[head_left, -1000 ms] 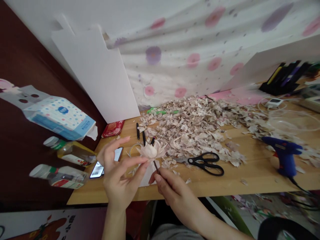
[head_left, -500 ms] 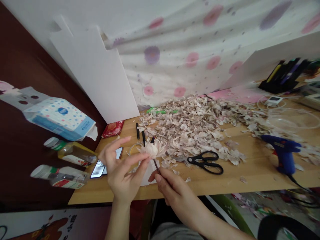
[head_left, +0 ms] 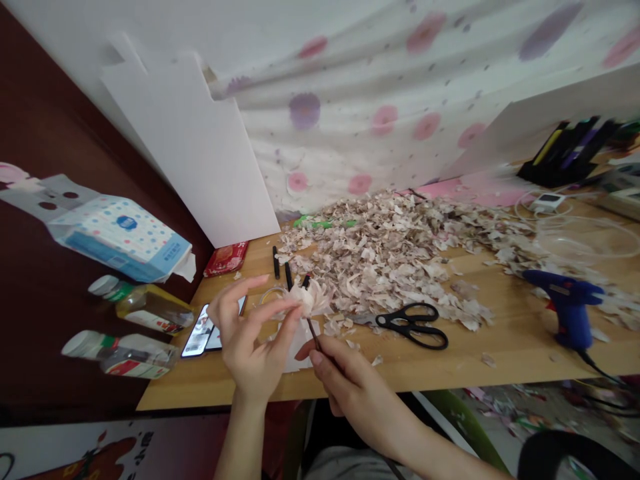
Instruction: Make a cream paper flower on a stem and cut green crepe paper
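A pale, papery handmade flower [head_left: 311,298] tops a thin dark stem [head_left: 314,331] above the table's front part. My right hand [head_left: 345,377] is closed around the stem just below the bloom. With thumb and index finger, my left hand [head_left: 257,340] pinches the flower's left side, its other fingers raised and spread. A white sheet of paper [head_left: 299,343] lies beneath both hands, partly hidden. Right of the flower rest black-handled scissors [head_left: 413,325]. Behind it spreads a large heap of dry, pale petal-like flakes [head_left: 385,247].
A blue glue gun [head_left: 570,303] stands at the right with its cord over the front edge. Lit phones [head_left: 199,331], two bottles [head_left: 145,307] and a hanging tissue pack [head_left: 125,230] are at the left. Black pens [head_left: 276,262] lie behind my left hand.
My left hand has shifted slightly to the right with its fingertips still at the flower. The flower appears slightly turned. My right hand has hardly moved on the stem.
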